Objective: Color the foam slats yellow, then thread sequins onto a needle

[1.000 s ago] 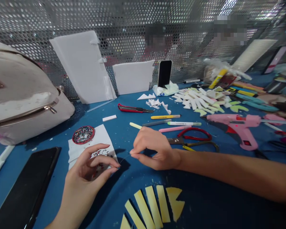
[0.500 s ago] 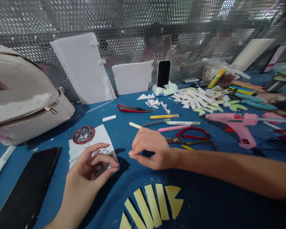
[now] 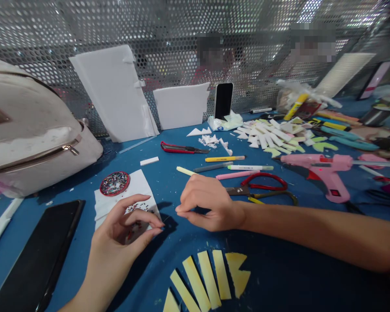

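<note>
My left hand (image 3: 129,242) is curled in a pinch above a white paper sheet (image 3: 141,177); whatever sits between its fingertips is too small to make out. Facing it, my right hand (image 3: 208,203) pinches a fine thread that shows only faintly in the gap between the hands. Loose beads (image 3: 139,209) lie scattered on the paper, partly hidden by my left hand. A round red-rimmed dish of mixed beads (image 3: 114,183) rests on the sheet's far end. Below my hands, several yellow foam strips (image 3: 208,279) and a notched yellow piece (image 3: 238,273) are fanned out.
Left are a black phone (image 3: 38,255) and a pale backpack (image 3: 35,134). Beyond my hands lie a red cutter (image 3: 178,148), markers (image 3: 224,159) and red-handled scissors (image 3: 240,190). Rightward are a pink glue gun (image 3: 325,162) and a foam-strip pile (image 3: 269,134). White boards (image 3: 181,106) lean on the mesh.
Both hands keep nearly the same pose and place. The thread between them is fainter now than before.
</note>
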A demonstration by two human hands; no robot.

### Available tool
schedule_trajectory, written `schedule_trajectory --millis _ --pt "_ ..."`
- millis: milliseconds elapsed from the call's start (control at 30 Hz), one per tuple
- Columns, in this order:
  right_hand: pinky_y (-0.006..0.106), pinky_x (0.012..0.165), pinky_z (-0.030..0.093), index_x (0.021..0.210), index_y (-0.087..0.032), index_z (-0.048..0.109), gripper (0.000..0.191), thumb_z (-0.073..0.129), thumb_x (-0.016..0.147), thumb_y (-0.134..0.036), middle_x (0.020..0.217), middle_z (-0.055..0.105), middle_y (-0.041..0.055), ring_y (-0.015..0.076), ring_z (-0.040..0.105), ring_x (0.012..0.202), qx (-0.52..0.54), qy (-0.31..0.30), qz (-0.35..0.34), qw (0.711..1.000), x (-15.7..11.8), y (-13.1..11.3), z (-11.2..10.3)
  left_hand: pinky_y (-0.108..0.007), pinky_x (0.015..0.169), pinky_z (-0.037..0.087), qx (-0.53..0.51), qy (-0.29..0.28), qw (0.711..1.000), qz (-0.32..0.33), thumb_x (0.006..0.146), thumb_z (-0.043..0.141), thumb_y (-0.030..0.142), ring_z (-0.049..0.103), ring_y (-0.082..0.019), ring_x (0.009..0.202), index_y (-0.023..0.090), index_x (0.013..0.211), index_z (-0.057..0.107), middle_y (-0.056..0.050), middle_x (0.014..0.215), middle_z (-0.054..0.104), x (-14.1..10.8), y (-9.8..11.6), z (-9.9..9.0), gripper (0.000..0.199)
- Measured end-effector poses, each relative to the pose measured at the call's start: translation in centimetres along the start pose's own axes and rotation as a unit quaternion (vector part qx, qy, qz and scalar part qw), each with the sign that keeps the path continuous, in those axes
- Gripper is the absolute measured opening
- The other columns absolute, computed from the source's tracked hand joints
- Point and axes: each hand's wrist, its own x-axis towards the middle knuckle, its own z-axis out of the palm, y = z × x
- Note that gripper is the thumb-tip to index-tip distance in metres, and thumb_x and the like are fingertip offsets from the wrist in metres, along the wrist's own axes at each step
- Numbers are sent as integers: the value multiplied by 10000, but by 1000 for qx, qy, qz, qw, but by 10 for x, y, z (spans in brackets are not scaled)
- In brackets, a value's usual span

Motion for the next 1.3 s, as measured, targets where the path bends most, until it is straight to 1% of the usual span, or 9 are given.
schedule_trajectory --millis 133,433,633,833,1167,1300 --pt "318 721 480 920 -204 597 55 611 955 -164 778 682 15 143 619 730 -4 0 -6 1000 -1 0 0 -254 642 516 2 -3 1000 0 779 786 234 697 -177 744 231 1175 571 9 742 732 0 0 0 451" --pt "313 712 474 905 -205 589 78 624 945 -148 784 675 10 137 609 725 -7 -1 -9 1000 -2 2 0 -233 632 506 -10 2 1000 -4 771 800 235 690 -163 736 247 1165 587 17 735 738 0 0 1 449" --pt "305 720 469 903 -191 602 67 619 949 -146 782 675 14 133 606 731 -4 2 -7 1000 -2 2 1 -246 685 541 -2 2 1000 3 774 795 235 705 -175 747 241 1170 589 10 738 738 0 -1 1 447" --pt "289 716 459 879 -169 610 75 621 951 -150 770 667 18 125 600 725 -4 9 -13 1000 0 1 1 -231 709 534 5 0 1000 1 780 777 231 699 -156 742 255 1169 579 29 734 737 -1 -1 1 437" --pt "288 722 460 886 -166 606 70 628 948 -142 774 670 20 124 594 739 -8 7 -19 1000 -2 3 2 -232 668 516 7 7 1000 1 774 775 241 689 -158 739 264 1161 582 33 731 738 -2 2 3 432" --pt "291 722 463 888 -168 608 74 611 959 -149 768 670 21 125 596 732 -10 9 -23 1000 -1 3 1 -235 691 525 9 9 1000 10 782 764 227 694 -157 742 264 1165 585 32 735 740 -2 0 3 424"
